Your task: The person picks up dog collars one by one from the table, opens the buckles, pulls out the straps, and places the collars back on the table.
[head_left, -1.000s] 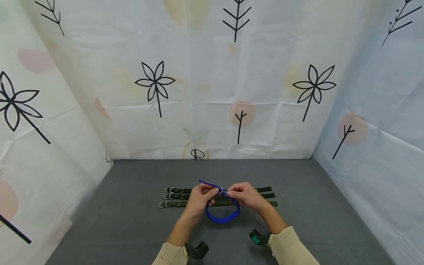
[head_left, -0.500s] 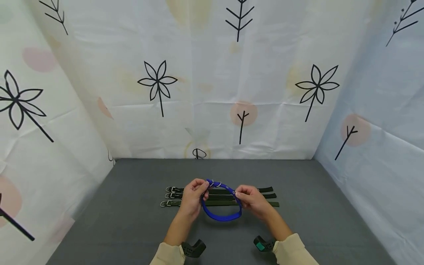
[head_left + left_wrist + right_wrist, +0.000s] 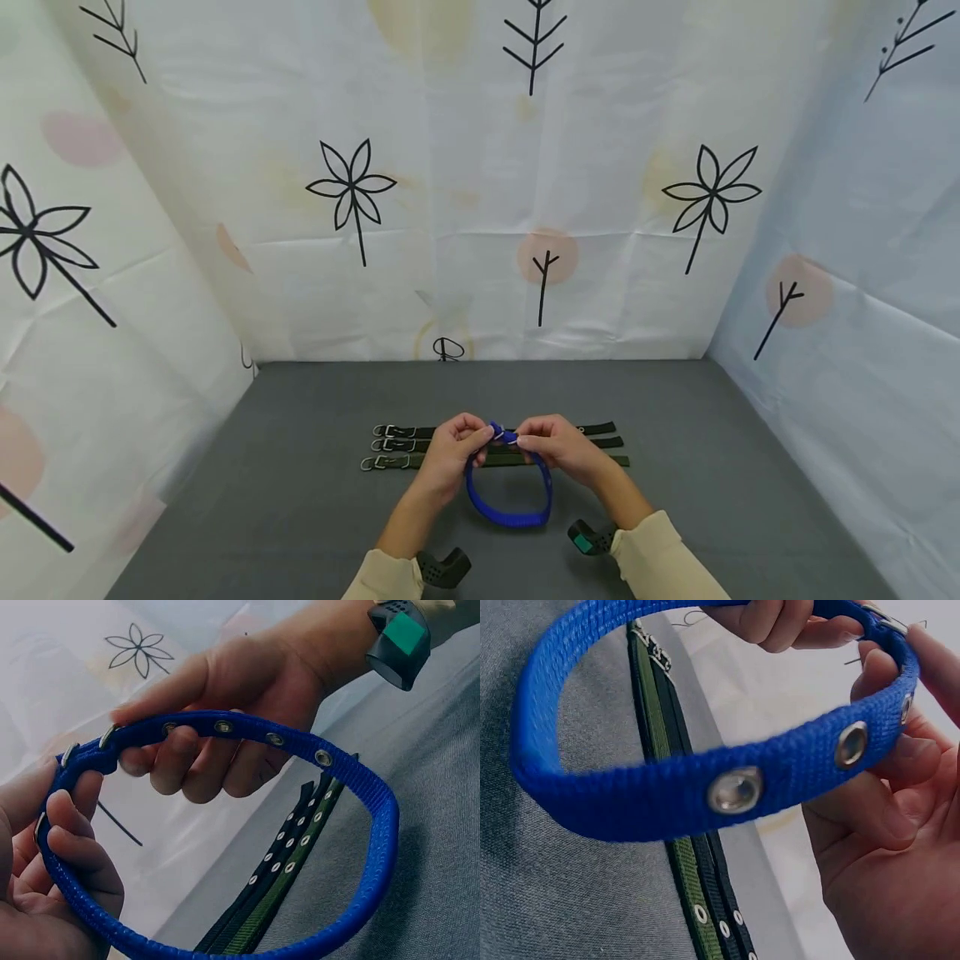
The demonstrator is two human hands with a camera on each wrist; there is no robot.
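A blue dog collar (image 3: 512, 520) with metal eyelets is bent into a loop, held up above the table between both hands. My left hand (image 3: 448, 454) pinches it at the buckle end, where metal fittings (image 3: 109, 736) show in the left wrist view. My right hand (image 3: 562, 448) pinches the eyelet strap close beside the buckle, thumb on top. In the right wrist view the collar's eyelets (image 3: 736, 790) face the camera, and the fingers curl behind the strap. The hands partly hide how the strap passes through the buckle.
Behind the hands, a green collar (image 3: 390, 462) and two black collars (image 3: 611, 442) lie side by side on the grey table (image 3: 300, 517), buckles to the left. Patterned white cloth walls (image 3: 450, 192) enclose the table's back and sides. Each wrist wears a dark device.
The hands moved apart along the collar, then came close together at the buckle again. The strap's loose end, sticking out leftward one second ago, no longer shows there. The loop hangs a little lower.
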